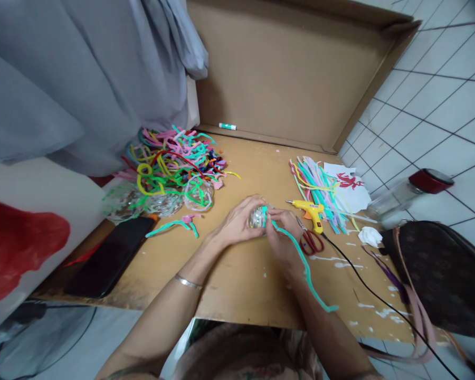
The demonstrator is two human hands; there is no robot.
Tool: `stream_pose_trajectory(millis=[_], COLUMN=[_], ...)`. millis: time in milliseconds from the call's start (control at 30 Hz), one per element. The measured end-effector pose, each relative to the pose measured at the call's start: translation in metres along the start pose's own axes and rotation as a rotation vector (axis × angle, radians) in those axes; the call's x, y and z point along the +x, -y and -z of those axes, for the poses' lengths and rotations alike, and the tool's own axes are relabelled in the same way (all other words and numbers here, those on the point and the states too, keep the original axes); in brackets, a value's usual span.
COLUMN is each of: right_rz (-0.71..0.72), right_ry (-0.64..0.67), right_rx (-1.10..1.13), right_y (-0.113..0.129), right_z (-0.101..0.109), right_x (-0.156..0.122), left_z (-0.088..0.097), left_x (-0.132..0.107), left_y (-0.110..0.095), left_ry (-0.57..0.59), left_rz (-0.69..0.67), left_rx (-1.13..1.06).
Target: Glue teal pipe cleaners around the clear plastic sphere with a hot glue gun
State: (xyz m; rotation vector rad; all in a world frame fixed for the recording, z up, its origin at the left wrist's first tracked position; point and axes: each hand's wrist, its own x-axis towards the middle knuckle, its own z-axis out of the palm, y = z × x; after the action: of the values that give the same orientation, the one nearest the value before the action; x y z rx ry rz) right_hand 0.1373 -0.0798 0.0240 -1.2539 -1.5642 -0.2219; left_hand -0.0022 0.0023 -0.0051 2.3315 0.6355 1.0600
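Near the middle of the table, my left hand (pixel 237 220) is wrapped round a small clear plastic ball (pixel 256 217), its far side hidden by my fingers. My right hand (pixel 283 229) pinches a turquoise pipe cleaner (pixel 306 269) and presses one end against the ball. The pipe cleaner's long free end trails over my right forearm towards the table's front. Just right of that hand lie red-handled scissors (pixel 312 243) and a yellow hot glue gun (pixel 312 212) with a black cord.
A tangled heap of coloured pipe cleaners (pixel 174 158) lies at the left, behind clear decorated balls (pixel 162 203) and a black phone (pixel 111 258). Straight pipe cleaners (pixel 316 184), a bottle (pixel 404 192) and a dark bag (pixel 439 279) are at the right. Cardboard (pixel 277 74) stands behind.
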Motion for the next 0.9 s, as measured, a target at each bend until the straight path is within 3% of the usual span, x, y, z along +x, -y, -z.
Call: stream_pose_trajectory(millis=[233, 567, 700, 900], right_rz=[0.013, -0.020, -0.097, -0.117], right_ry=[0.013, 0.016, 0.114, 0.155], right_rx=[-0.020, -0.030, -0.094, -0.125], right_y=[-0.002, 0.000, -0.006, -0.013], right_z=[0.000, 0.001, 0.001, 0.001], right_x=[0.000, 0.001, -0.003, -0.007], left_z=[0.001, 0.002, 0.002, 0.001], left_x=[0.000, 0.000, -0.001, -0.002], left_y=[-0.004, -0.001, 0.000, 0.002], left_ry=[-0.016, 0.041, 0.046, 0.056], left_rz=[0.060, 0.023, 0.021, 0.028], left_rx=[-0.012, 0.017, 0.032, 0.035])
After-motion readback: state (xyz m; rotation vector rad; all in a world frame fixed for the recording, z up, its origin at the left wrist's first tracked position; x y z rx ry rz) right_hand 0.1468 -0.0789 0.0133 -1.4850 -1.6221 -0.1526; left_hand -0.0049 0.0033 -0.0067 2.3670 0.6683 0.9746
